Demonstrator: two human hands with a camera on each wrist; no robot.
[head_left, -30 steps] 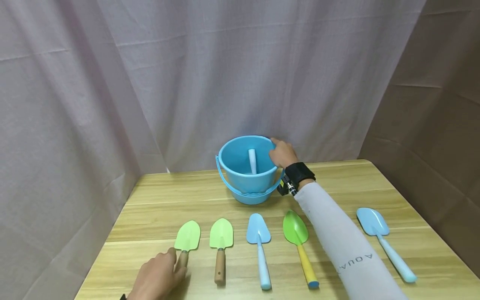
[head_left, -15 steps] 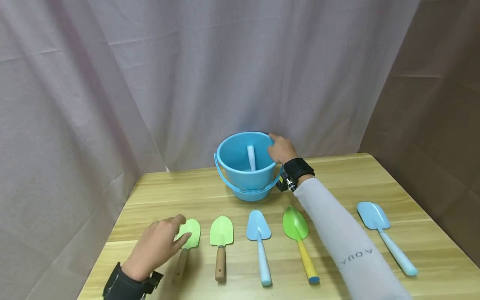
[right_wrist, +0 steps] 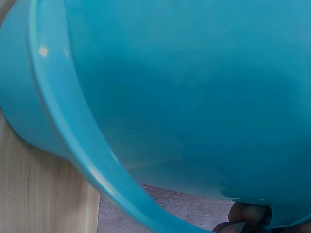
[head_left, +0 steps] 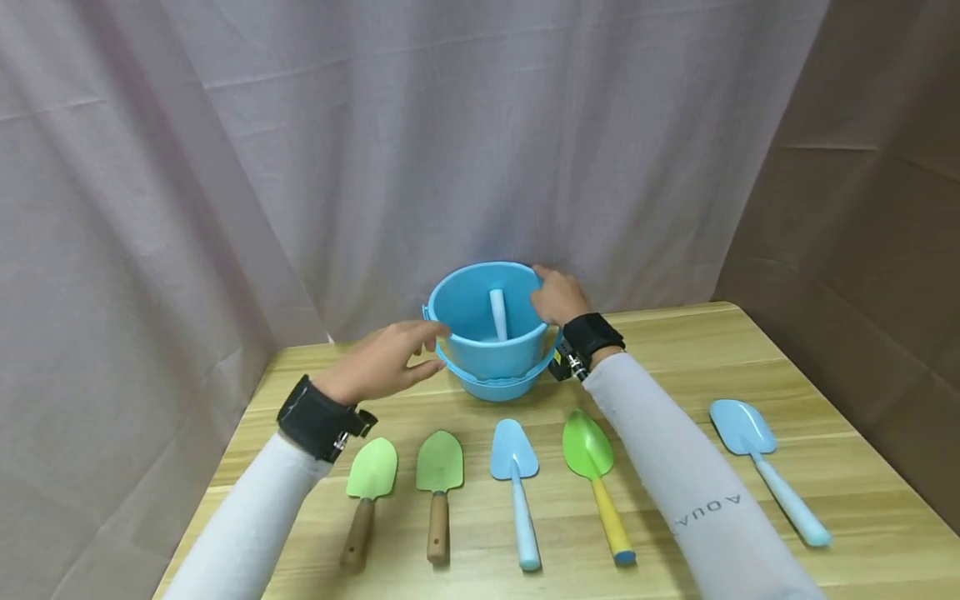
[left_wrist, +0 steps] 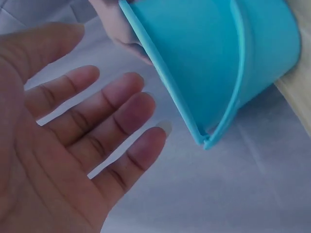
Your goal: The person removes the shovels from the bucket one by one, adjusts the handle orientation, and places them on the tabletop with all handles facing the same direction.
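From the head view, the blue bucket stood at the back of the worktop with a pale handle upright inside it; the right hand had its fingers hooked over the far-right rim while the left hand reached flat and spread toward the near-left wall, just beside it. At the left wrist, the fingers lay straight and apart, close to the bucket's rim, whose thin smooth plastic looked light, slightly springy and slippery, so rim and wall seemed the best holds. At the right wrist, only fingertips showed curled under the rim, with the swing bail hanging loose below.
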